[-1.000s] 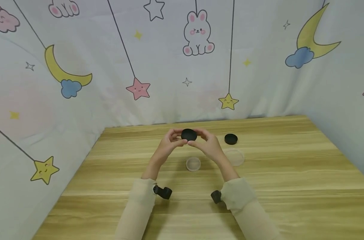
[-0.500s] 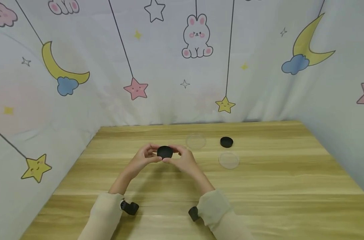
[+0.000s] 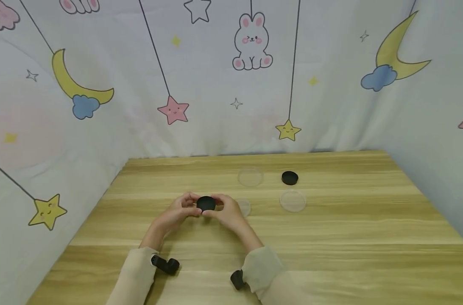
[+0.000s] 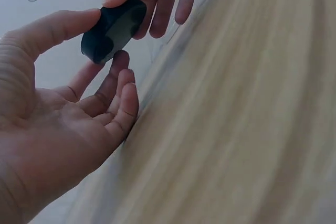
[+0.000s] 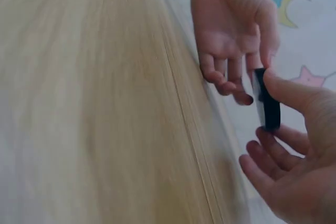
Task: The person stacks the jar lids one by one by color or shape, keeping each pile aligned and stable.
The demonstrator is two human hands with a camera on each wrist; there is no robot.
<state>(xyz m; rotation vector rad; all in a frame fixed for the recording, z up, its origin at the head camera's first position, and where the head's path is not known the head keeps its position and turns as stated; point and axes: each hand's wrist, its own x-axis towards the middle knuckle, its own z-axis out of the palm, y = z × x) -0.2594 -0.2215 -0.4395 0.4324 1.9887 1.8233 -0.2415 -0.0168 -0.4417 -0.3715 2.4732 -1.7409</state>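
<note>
Above the left-centre of the table, both hands hold one black round lid-like disc (image 3: 206, 204) between them. My left hand (image 3: 177, 214) pinches its left side, thumb in front and fingers behind. On the right side, my right hand (image 3: 227, 213) pinches it the same way. In the left wrist view the disc (image 4: 114, 29) is tilted, and a paler patch shows on its flat face. The right wrist view has the disc (image 5: 269, 100) nearly edge-on between the thumbs and fingertips. A small clear round piece (image 3: 245, 207) lies just beyond the right hand, partly hidden by it.
Another black disc (image 3: 290, 178) lies on the wooden table (image 3: 350, 220) to the right. Two larger clear round pieces (image 3: 250, 177) (image 3: 292, 201) lie near it, one to its left and one in front. A patterned cloth (image 3: 216, 84) hangs behind the table.
Both hands have moved left and nearer the body with the black disc between them. The clear pieces by the right hand have come into view more. The view has shifted slightly.
</note>
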